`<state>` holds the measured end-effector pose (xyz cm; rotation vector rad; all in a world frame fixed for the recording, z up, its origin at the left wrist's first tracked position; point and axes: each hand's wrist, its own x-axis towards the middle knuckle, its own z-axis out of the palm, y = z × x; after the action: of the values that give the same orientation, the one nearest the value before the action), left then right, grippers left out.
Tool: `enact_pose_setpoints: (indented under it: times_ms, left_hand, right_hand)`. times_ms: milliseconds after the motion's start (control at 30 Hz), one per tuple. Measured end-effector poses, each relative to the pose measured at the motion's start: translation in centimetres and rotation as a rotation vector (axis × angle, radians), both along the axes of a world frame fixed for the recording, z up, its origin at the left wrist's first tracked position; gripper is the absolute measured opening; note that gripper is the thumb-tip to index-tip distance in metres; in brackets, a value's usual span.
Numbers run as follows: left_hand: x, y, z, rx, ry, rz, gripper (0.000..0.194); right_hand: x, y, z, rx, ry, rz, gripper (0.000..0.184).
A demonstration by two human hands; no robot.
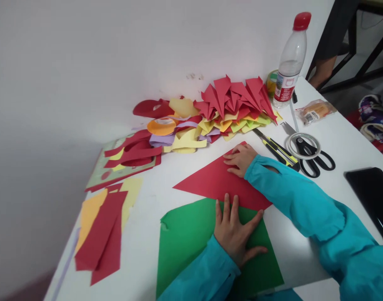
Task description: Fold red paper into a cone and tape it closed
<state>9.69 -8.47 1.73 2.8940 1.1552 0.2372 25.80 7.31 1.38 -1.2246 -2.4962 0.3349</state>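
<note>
A red sheet of paper [206,177], triangular in outline, lies on the white table with its lower edge over a green sheet [185,242]. My left hand [237,232] rests flat on the green sheet with its fingers spread, the fingertips reaching the red paper's lower edge. Near the top corner of the red paper, my right hand [241,159] lies on it, fingers stretched out and slightly apart. Neither hand grips anything. Turquoise sleeves cover both forearms, and the right one hides part of the red paper's right side.
Folded red paper pieces [235,98] and coloured scraps [185,138] lie along the wall. To the right are a yellow-black cutter [277,148], scissors [316,156], a tape roll [290,144], a bottle [290,62] and a phone [371,196]. Red strips [103,230] lie left.
</note>
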Motion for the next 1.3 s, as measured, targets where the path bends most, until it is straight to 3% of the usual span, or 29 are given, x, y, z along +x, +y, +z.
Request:
enact_pose_setpoints:
  times_ms: [300,433,633,733,833,967,1067,1300]
  left_hand:
    - [-0.4,-0.6,-0.4,-0.004,-0.08,0.041,0.089]
    - [-0.4,-0.7,-0.8,0.029,-0.022,0.072,0.101]
    - [-0.4,-0.6,-1.2,0.042,-0.049,0.078,0.1]
    - [-1.2,0.1,-1.2,0.05,-0.076,0.122,0.097]
    - [-2.7,1.5,-1.3,0.076,-0.067,0.184,0.093]
    - [-4.4,3.1,-1.5,0.084,-0.055,0.193,0.089]
    - [-4.8,3.5,-1.8,0.062,-0.074,0.186,0.088]
    - [-4.2,3.3,-1.9,0.0,-0.115,0.219,0.087]
  right_hand:
    - [-0.1,0.1,-0.6,0.025,0.006,-0.009,0.033]
    - [0.0,0.2,-0.7,0.016,0.005,-0.006,0.034]
    - [0.3,-0.4,0.1,-0.001,-0.009,-0.002,0.042]
    - [0.5,-1.6,1.1,0.041,-0.015,-0.015,0.052]
    - [0.2,-3.7,1.9,0.106,0.029,0.022,0.047]
    - [-0.5,-7.4,1.6,0.187,0.071,0.076,0.031]
    - [-1.0,-9.8,0.9,0.293,0.009,0.014,0.026]
    - [-1.7,-11.1,1.1,0.491,-0.072,0.026,0.02]
